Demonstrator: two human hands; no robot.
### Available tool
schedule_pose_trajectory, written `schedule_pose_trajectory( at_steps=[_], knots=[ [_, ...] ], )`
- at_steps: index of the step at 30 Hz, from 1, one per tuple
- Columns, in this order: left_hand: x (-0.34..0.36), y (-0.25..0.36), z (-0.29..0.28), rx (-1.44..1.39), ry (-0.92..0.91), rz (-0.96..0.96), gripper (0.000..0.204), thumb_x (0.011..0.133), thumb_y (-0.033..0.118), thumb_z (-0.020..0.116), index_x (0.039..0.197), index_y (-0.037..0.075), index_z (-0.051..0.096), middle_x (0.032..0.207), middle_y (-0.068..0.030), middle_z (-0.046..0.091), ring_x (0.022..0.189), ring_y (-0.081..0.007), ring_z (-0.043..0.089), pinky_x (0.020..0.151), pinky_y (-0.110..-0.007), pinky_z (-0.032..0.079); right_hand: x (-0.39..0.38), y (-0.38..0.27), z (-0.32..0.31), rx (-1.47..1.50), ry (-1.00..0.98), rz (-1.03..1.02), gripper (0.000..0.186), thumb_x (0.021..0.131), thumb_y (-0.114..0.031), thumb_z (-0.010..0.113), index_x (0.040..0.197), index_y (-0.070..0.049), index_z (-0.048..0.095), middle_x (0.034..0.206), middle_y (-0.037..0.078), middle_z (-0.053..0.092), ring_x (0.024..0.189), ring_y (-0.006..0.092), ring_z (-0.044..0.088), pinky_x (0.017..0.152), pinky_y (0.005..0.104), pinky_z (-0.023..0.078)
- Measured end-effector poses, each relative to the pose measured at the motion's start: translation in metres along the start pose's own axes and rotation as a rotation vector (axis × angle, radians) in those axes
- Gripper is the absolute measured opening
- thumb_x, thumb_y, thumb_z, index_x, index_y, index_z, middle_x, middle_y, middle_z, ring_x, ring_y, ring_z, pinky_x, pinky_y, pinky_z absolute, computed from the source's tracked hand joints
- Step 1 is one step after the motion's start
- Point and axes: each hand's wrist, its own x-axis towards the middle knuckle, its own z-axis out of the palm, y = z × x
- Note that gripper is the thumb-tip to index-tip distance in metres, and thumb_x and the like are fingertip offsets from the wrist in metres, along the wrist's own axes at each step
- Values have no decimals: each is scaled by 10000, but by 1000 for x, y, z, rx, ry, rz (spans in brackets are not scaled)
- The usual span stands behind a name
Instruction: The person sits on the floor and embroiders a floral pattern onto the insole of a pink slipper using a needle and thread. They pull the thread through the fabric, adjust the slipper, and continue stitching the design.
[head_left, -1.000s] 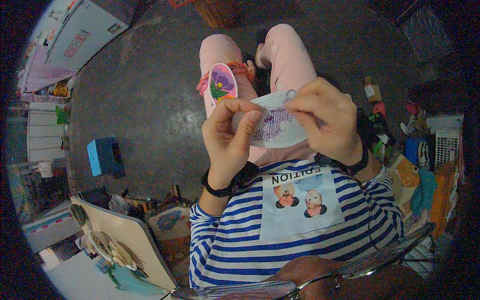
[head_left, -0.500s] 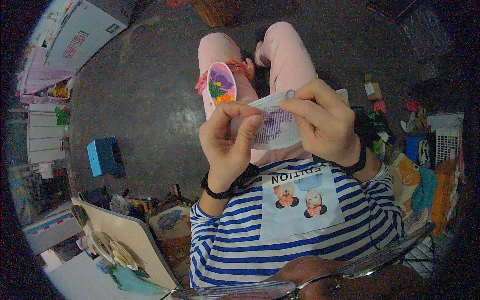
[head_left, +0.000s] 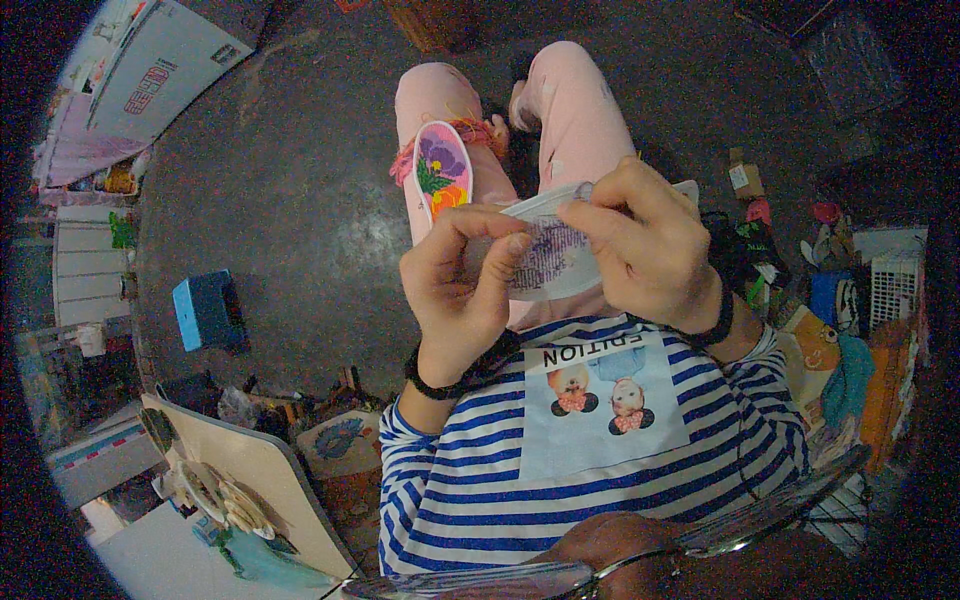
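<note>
Above my lap I hold a white insole point(head_left: 550, 262), its side with rows of purple stitches turned up. My left hand point(head_left: 455, 275) pinches its left end between thumb and fingers. At its far edge my right hand point(head_left: 650, 240) is closed with thumb and forefinger together. A thin shiny loop point(head_left: 583, 190) shows by those fingertips; whether a needle is there I cannot make out. On my left thigh lies a second insole point(head_left: 441, 172), embroidered with purple and orange flowers and green leaves. Reddish-pink threads point(head_left: 402, 166) lie beneath and beside it.
A blue plastic stool point(head_left: 204, 310) stands on the dark floor to the left. Near my left side is a beige board point(head_left: 240, 450) with pale items on it. To the right are a small cardboard box point(head_left: 745, 181), a white basket point(head_left: 893, 290) and assorted cloths.
Both hands keep their hold on the white insole, which has tilted slightly. The flowered insole stays on my thigh.
</note>
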Motion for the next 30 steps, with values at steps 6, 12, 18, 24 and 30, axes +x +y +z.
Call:
schedule_pose_trajectory(
  at_steps=[6,12,18,24,30],
  knots=[
    [-1,1,-1,54,-18,32,41,852,-3,662,865,-33,637,829,-79,674,755,-117,614,696,-226,480,2,-2,-3,4,-35,-11,357,552,109,637,893,11,676,742,94,544,630,240,572,525,314,449],
    [-1,2,-2,29,-16,2,50,851,5,668,863,-31,636,837,-80,681,753,-117,613,694,-229,481,2,-1,0,17,-11,-24,364,548,117,630,892,8,676,734,96,540,620,243,574,526,317,460],
    [-3,2,-3,-52,-8,-76,67,855,30,674,875,-21,635,844,-77,682,771,-124,612,719,-234,476,0,0,2,45,9,-6,322,589,124,643,887,2,668,725,100,538,602,247,572,516,311,462],
    [-4,-3,-4,-210,-9,-99,123,853,80,702,892,-2,619,862,-62,663,785,-115,598,739,-235,469,1,-4,3,167,0,167,175,698,26,643,856,-30,594,766,113,510,684,300,572,582,373,474],
    [-6,-1,-7,-319,-25,-148,146,853,96,714,900,9,607,863,-49,648,792,-104,590,735,-233,467,5,-9,4,218,-8,192,164,715,58,636,841,-29,578,775,122,509,692,311,579,589,382,472]
  ],
)
